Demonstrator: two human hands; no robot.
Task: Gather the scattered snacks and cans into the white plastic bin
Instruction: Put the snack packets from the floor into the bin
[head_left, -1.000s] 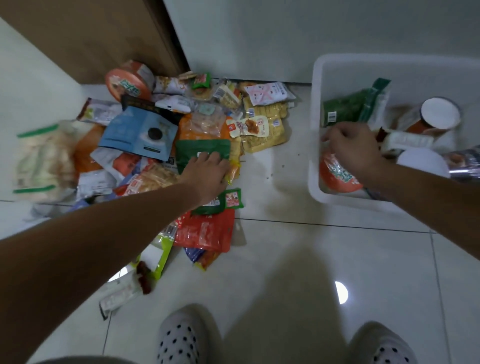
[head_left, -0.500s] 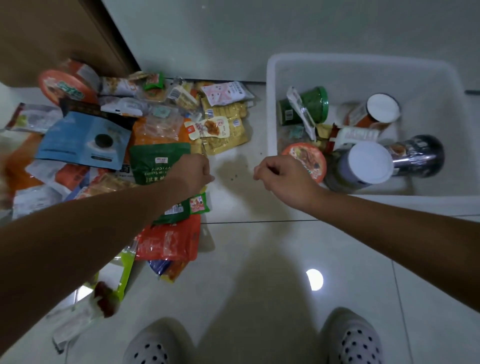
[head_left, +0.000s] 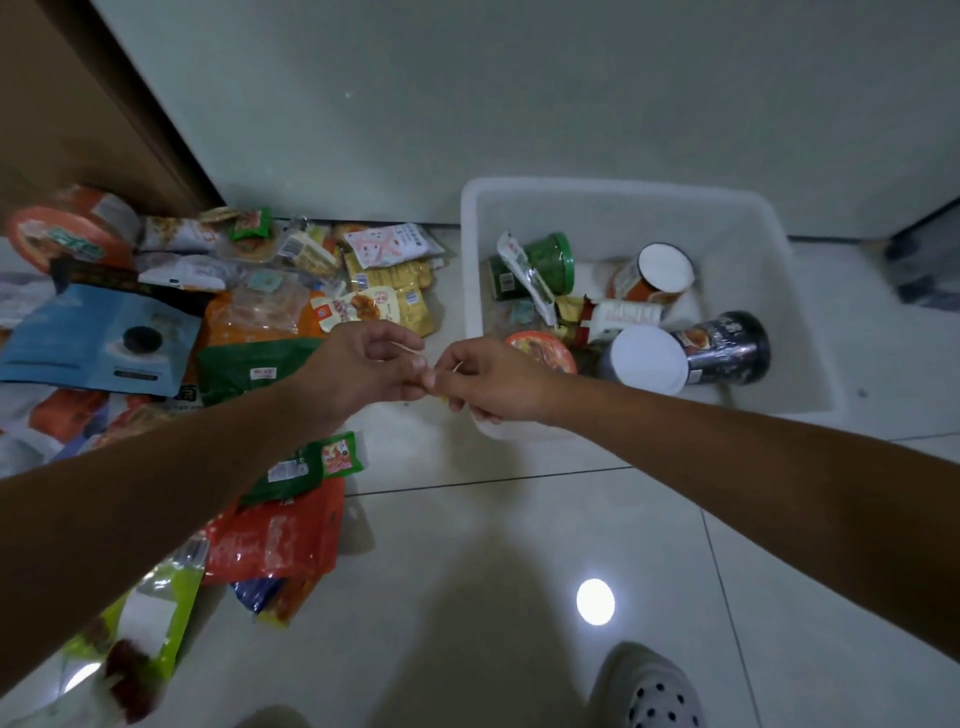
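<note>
Glossy tiled floor (head_left: 519, 545), matt white plastic bin (head_left: 613, 208)

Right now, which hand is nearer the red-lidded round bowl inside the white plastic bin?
Right. The right hand sits just left of the red-lidded round bowl, at the white plastic bin's near-left corner. The left hand is farther left, over the floor.

Head camera, looking steeply down

One wide view from standing height faces the floor (head_left: 519, 545), wall (head_left: 519, 104) at top, a shoe (head_left: 644, 691) at bottom.
</note>
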